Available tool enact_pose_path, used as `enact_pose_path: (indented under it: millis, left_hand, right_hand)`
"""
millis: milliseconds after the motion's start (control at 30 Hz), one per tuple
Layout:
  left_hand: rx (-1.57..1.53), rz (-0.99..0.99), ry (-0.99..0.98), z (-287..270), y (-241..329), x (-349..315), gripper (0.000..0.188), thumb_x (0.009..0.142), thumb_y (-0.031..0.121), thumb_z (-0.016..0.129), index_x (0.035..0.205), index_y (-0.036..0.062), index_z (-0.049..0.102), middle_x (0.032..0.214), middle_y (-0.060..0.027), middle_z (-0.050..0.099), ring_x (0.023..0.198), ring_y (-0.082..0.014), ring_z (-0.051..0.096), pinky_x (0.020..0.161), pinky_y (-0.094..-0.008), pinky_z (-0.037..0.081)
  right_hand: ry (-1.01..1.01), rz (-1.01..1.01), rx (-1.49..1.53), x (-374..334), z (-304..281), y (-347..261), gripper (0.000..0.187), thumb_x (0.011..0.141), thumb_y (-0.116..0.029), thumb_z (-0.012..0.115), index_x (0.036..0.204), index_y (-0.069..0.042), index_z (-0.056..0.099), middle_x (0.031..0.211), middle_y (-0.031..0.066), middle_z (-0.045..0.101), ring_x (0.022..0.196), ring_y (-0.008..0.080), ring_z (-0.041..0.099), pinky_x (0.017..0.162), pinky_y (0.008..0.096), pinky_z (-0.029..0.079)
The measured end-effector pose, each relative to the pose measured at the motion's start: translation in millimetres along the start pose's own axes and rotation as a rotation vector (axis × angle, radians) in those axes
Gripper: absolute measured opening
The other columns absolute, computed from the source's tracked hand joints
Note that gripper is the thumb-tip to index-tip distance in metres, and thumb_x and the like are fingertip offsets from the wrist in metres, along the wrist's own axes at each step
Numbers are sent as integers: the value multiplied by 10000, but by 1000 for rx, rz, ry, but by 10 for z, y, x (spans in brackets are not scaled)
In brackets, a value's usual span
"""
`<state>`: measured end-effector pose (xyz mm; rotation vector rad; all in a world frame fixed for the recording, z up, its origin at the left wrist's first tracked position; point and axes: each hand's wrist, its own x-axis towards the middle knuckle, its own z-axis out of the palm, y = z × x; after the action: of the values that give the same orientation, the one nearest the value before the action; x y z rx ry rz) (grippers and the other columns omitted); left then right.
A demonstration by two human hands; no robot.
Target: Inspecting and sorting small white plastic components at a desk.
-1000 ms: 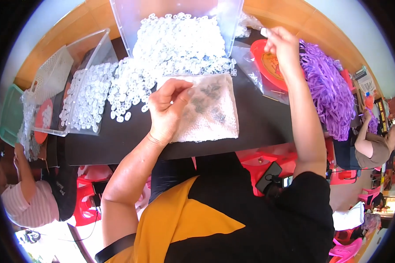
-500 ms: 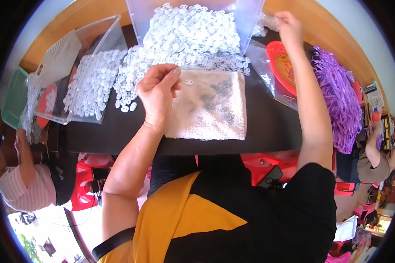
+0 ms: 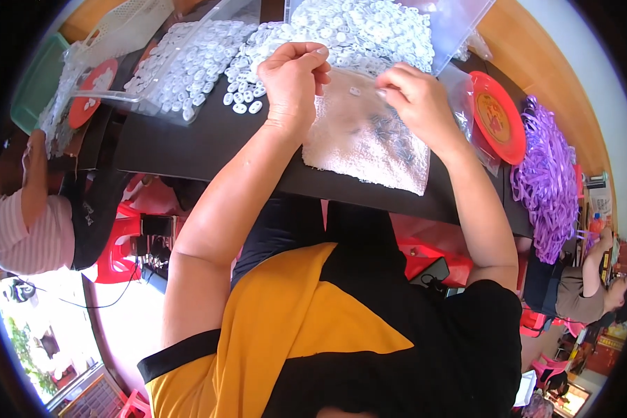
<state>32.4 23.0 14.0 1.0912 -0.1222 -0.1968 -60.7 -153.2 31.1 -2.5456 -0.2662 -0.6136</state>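
My left hand (image 3: 292, 80) hovers above the left edge of a pale towel (image 3: 348, 157), thumb and forefinger pinched. Whatever it holds, if anything, is too small to make out. Over the towel's far right part is my right hand (image 3: 425, 104), its fingers curled in toward the thumb; anything between them is hidden. One small white oval plastic piece (image 3: 354, 91) with two holes lies on the cloth between the hands. Thin dark metal bits (image 3: 396, 136) are scattered over the towel's right half. Beyond it, a heap of similar white pieces (image 3: 359, 31) fills a tipped clear bin.
More white pieces spill from a second clear bin (image 3: 181, 73) at the left. To the right are a red oval plate (image 3: 512, 132) and a bundle of purple ribbons (image 3: 547, 181). People sit at far left and far right; a green tray (image 3: 38, 90) stands left.
My right hand has come back from the bag at the far right to above the towel. My left hand stays pinched near the towel's left side. The whole view has shifted and tilted.
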Motion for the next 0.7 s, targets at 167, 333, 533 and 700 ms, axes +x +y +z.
enact_pose_path:
  millis: [167,333,533,700]
  left_hand:
    - [57,41,-54,17,-51,-49,110,810,48,673,882,-31,648,708,-77,636,533,-120,552,460,-228,403]
    - [480,422,-711,153,305,-538,153,836,-3,615,970,22,685,889,-68,693,806,-108,634,734,-249,515]
    - [-362,-12,-1643,239,1046,-1608,588,767,129,565,1341,22,490,1214,-144,582,1024,-214,581,713,-330,502]
    - [-98,301,-1572,426,1664,-1608,430,893,150,616,1240,-93,540,1082,-199,654,925,-326,661,823,-396,539]
  right_hand:
    - [-52,-84,-239,141,282,47,92,795,-106,624,857,-55,668,841,96,642,798,310,627,697,407,492]
    - [-92,-100,-59,83,258,112,147,786,-207,623,888,-105,649,823,84,631,849,308,613,738,433,475]
    - [2,-107,-265,50,361,115,50,780,-145,626,800,-100,617,809,42,605,800,273,597,697,412,458]
    - [30,-84,-260,9,456,129,85,804,-184,636,797,-99,633,799,48,602,797,268,599,694,410,461]
